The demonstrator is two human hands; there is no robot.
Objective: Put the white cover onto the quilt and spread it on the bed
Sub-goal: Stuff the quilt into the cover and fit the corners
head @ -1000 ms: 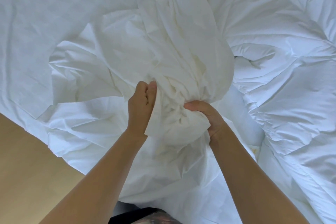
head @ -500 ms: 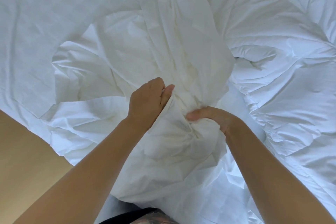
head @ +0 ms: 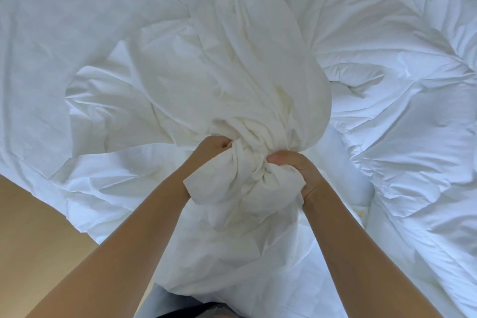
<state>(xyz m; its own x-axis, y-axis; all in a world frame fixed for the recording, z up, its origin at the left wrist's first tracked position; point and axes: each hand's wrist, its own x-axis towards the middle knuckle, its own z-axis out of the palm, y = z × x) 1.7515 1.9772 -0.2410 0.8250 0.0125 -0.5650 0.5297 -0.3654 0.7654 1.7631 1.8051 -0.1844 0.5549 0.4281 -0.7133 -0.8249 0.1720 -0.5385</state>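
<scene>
The white cover (head: 258,80) is gathered into a thick bunch at the middle of the view, its folds running up toward the top edge. My left hand (head: 206,155) grips the bunch from the left, fingers dug into the cloth. My right hand (head: 296,170) clamps the same bunch from the right, close beside the left. The puffy white quilt (head: 400,100) lies crumpled on the right side of the bed, partly under the cover. More cover fabric hangs below my hands toward my body.
The flat white bed sheet (head: 64,33) fills the upper left. A tan wooden floor (head: 33,235) shows at the lower left beyond the bed's edge. A small yellowish label (head: 360,214) shows on the bedding near my right forearm.
Both hands have taken a fresh hold higher up the bunched cover and closed together on it. More gathered fabric now hangs below them.
</scene>
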